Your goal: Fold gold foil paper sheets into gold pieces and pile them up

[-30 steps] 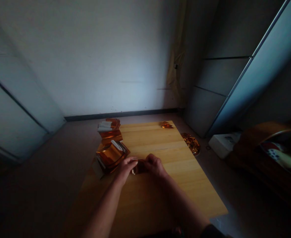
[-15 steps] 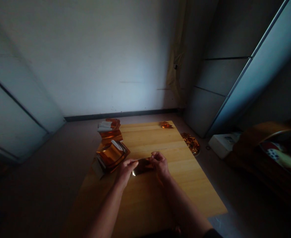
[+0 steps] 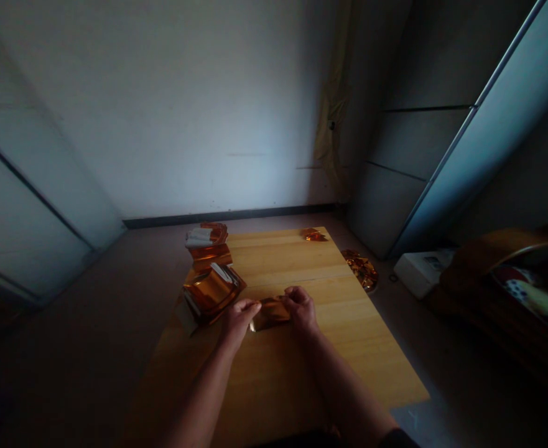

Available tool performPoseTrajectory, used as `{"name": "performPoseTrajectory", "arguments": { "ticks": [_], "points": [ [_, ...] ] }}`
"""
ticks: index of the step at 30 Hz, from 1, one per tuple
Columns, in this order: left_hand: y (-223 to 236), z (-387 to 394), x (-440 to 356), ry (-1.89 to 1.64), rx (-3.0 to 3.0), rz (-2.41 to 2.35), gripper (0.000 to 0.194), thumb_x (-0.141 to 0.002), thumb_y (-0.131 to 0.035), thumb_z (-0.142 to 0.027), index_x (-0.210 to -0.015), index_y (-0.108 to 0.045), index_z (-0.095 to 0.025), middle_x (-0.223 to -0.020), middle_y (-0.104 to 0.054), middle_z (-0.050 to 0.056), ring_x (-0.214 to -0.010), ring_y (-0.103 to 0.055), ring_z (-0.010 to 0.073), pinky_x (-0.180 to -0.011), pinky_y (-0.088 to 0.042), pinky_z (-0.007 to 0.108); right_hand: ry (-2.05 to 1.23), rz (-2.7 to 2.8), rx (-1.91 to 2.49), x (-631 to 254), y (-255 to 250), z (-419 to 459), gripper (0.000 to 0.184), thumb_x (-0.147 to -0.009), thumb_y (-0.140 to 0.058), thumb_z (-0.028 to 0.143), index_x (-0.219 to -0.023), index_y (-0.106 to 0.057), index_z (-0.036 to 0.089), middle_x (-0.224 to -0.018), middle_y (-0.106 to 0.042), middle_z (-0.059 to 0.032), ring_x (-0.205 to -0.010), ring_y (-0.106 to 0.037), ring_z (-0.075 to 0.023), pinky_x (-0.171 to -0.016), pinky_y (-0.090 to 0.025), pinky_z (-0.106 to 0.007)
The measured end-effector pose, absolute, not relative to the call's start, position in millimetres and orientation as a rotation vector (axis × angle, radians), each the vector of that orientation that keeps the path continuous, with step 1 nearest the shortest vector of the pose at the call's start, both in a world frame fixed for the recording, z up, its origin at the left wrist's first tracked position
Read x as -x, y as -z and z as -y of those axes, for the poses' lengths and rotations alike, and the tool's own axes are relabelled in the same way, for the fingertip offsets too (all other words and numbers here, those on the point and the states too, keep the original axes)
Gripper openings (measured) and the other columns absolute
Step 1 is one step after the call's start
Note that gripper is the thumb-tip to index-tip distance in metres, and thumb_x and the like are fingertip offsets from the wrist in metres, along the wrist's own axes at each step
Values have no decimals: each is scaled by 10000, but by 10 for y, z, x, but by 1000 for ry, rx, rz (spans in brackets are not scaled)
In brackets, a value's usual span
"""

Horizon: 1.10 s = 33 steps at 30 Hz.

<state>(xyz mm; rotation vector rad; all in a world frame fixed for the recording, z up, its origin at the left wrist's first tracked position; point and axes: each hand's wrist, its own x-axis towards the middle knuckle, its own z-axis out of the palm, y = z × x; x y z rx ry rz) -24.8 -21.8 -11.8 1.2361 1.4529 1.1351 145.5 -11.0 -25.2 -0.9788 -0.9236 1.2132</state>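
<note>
A small sheet of shiny copper-coloured foil paper point(image 3: 272, 313) is stretched between my two hands, over the near middle of the wooden table. My left hand point(image 3: 239, 316) pinches its upper left corner between thumb and fingers. At the upper right corner my right hand point(image 3: 301, 306) is closed on it in the same way. Just left of my left hand lies a stack of the same foil sheets point(image 3: 212, 289), some showing pale undersides. Another pile of foil sheets point(image 3: 209, 252) sits behind that stack at the table's far left corner.
On the wooden table point(image 3: 348, 336), a folded foil piece point(image 3: 313, 235) lies at the far right corner. A heap of folded foil point(image 3: 361, 270) is on the floor beyond the right edge. A white box point(image 3: 420, 274) and a wooden chair point(image 3: 502, 255) stand at the right.
The foil sheet has tilted slightly between my hands and now looks lighter and more coppery. Both hands keep their hold in nearly the same place.
</note>
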Motion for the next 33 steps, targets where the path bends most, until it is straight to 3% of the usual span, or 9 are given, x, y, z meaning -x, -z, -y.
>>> {"name": "performPoseTrajectory", "arguments": {
  "ticks": [3,5,11,16,21,24,29,33],
  "points": [
    [168,179,224,-1095,-1417,-1580,264,-684,-571,-421,-660,-628,-165,-584,-615,-6,-577,-547,135,-559,-381,223,-1118,1101,1179,-1459,270,85,230,-658,-622,363,-797,-547,195,-523,-485,75,-437,-426,-84,-422,-340,-195],
    [170,169,200,-996,-1580,-1719,208,-717,-540,-355,-651,-624,-176,-595,-621,-5,-594,-548,132,-571,-362,219,-1013,1266,1324,-1469,265,69,189,-701,-568,326,-830,-577,188,-536,-522,60,-449,-450,-93,-434,-348,-199],
    [76,215,128,-611,-1994,-2040,159,-791,-495,-251,-732,-632,-197,-751,-669,26,-720,-571,149,-636,-331,244,-566,1770,1677,-1449,171,44,164,-779,-527,179,-896,-638,209,-818,-670,-23,-725,-581,-132,-615,-388,-208],
    [89,239,118,-514,-2220,-2091,135,-804,-486,-221,-752,-608,-198,-770,-644,34,-784,-565,176,-706,-357,277,-416,1976,1767,-1399,107,37,170,-856,-481,161,-919,-631,211,-896,-657,-42,-808,-579,-146,-670,-384,-219],
    [73,285,109,-567,-2372,-2183,160,-805,-517,-232,-933,-611,-212,-901,-621,66,-906,-532,226,-762,-380,321,-334,2073,1780,-1412,-7,59,158,-840,-518,140,-946,-616,205,-984,-617,-60,-916,-543,-166,-719,-398,-224],
    [35,310,84,-495,-2524,-2134,173,-839,-457,-207,-869,-628,-209,-898,-605,85,-907,-517,255,-759,-375,361,-217,2153,1776,-1405,-93,70,168,-856,-478,130,-907,-622,200,-997,-599,-75,-932,-528,-178,-705,-393,-231],
    [50,269,68,-378,-2617,-1919,157,-835,-480,-206,-814,-634,-182,-816,-623,81,-860,-544,251,-741,-379,361,-351,2199,1696,-1354,-174,140,223,-827,-479,97,-919,-652,204,-939,-630,-48,-760,-571,-127,-643,-376,-210],
    [71,232,73,-338,-2581,-1885,190,-836,-450,-143,-837,-637,-175,-845,-640,81,-856,-556,234,-723,-389,335,-498,2195,1671,-1376,-128,269,179,-795,-538,144,-842,-693,221,-896,-675,-33,-765,-605,-138,-643,-381,-209]
  ]
}}
